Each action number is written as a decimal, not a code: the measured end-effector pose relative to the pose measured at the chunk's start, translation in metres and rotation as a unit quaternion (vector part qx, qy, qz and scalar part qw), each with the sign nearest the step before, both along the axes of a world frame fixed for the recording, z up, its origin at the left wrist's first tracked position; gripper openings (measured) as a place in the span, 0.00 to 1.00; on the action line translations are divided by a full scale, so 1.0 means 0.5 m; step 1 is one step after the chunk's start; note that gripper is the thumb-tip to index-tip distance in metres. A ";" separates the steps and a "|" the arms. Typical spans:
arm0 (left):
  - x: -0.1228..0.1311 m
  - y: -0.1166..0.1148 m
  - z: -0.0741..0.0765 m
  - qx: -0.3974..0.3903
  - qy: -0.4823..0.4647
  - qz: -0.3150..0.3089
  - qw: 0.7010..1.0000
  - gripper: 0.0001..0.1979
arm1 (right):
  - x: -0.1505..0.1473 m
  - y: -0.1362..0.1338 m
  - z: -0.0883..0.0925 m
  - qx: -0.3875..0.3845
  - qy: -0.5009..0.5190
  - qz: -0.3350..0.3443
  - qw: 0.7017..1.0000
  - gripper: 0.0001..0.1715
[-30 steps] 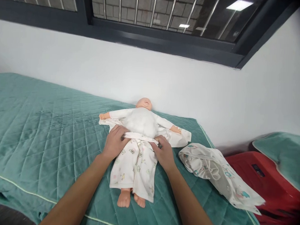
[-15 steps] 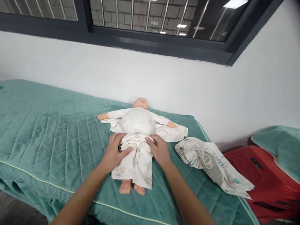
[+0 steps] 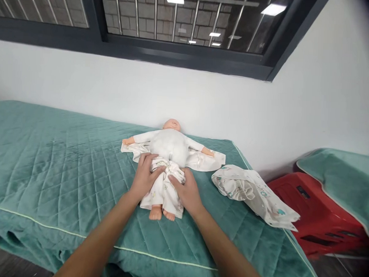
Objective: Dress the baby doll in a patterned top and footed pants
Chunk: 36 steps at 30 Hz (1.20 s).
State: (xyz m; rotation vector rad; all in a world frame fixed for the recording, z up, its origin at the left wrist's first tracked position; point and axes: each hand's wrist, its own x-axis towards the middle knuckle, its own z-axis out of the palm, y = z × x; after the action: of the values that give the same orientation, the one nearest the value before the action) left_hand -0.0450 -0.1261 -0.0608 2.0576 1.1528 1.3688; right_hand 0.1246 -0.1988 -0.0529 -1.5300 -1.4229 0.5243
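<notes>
A baby doll [image 3: 168,146] lies on its back, head toward the wall and arms spread, with a white soft torso. Printed white trousers [image 3: 162,196] cover its legs, and its bare feet stick out at the cuffs. At the waist's left side my left hand [image 3: 145,175] grips the trousers, fingers curled round the edge. My right hand [image 3: 187,191] is closed on the bunched cloth at the right side, thumb on top. An opened baby shirt [image 3: 203,160] is spread flat beneath the doll's arms and back.
A green quilted bed cover [image 3: 80,171] lies under everything. To the right is a folded printed cloth garment [image 3: 255,193] reaching the bed's edge. Beyond it stands a red plastic stool [image 3: 309,211] partly under green fabric [image 3: 340,176]. A wall [image 3: 113,87] and barred window rise behind.
The trousers' waist is more bunched between my hands, and the cuffs and feet have shifted up toward the wall. The camera view has turned slightly.
</notes>
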 end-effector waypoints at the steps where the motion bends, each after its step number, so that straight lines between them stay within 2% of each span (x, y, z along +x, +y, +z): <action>1: 0.004 0.014 0.000 0.004 0.002 0.004 1.000 0.19 | 0.004 0.014 0.000 0.002 -0.003 -0.002 1.000 0.19; 5: 0.011 0.051 -0.009 -0.006 0.019 0.029 0.999 0.15 | 0.012 0.044 -0.006 0.023 -0.020 -0.010 0.999 0.18; 8: 0.004 0.042 -0.014 -0.012 0.041 0.036 0.998 0.14 | 0.012 0.046 -0.011 0.042 -0.030 -0.009 0.999 0.17; 11: -0.015 -0.004 -0.017 -0.022 0.057 0.035 0.998 0.15 | 0.016 0.046 -0.011 0.037 -0.029 -0.006 0.999 0.17; 16: -0.046 -0.102 -0.028 -0.079 0.054 -0.012 0.995 0.12 | 0.020 0.060 -0.006 0.035 -0.032 -0.021 0.999 0.16; 19: -0.047 -0.121 -0.025 -0.092 0.045 -0.015 0.995 0.14 | 0.014 0.059 -0.001 0.053 -0.050 -0.022 0.997 0.16; 21: -0.041 -0.115 -0.020 -0.091 0.042 -0.005 0.995 0.15 | 0.008 0.042 0.002 0.049 -0.066 -0.012 0.997 0.18; 24: -0.032 -0.097 -0.015 -0.081 0.034 0.002 0.996 0.11 | -0.005 -0.017 0.000 0.019 -0.082 -0.002 0.996 0.19; 27: -0.029 -0.079 -0.016 -0.070 0.032 -0.013 0.997 0.09 | -0.020 -0.092 -0.005 -0.002 -0.075 0.002 0.997 0.15; 29: -0.032 -0.069 -0.016 -0.075 0.029 -0.021 0.997 0.09 | -0.029 -0.130 -0.004 -0.011 -0.070 0.036 0.997 0.11; 30: -0.036 -0.067 -0.015 -0.084 0.024 -0.022 0.996 0.09 | -0.031 -0.142 -0.001 -0.016 -0.070 0.060 0.996 0.15; 33: -0.054 -0.075 -0.008 -0.134 0.003 -0.041 0.990 0.11 | -0.029 -0.152 0.009 -0.025 -0.084 0.107 0.990 0.35; 35: -0.070 -0.096 -0.005 -0.184 -0.004 -0.076 0.980 0.12 | -0.026 -0.145 0.011 -0.014 -0.100 0.105 0.989 0.42; 36: -0.078 -0.110 -0.005 -0.205 -0.003 -0.093 0.974 0.14 | -0.025 -0.141 0.010 -0.004 -0.107 0.097 0.989 0.42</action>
State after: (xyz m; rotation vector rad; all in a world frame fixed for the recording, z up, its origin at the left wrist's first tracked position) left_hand -0.0842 -0.1809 -0.0635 1.8077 1.0990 0.9547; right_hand 0.1121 -0.2693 -0.0477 -1.4979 -1.7497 0.4936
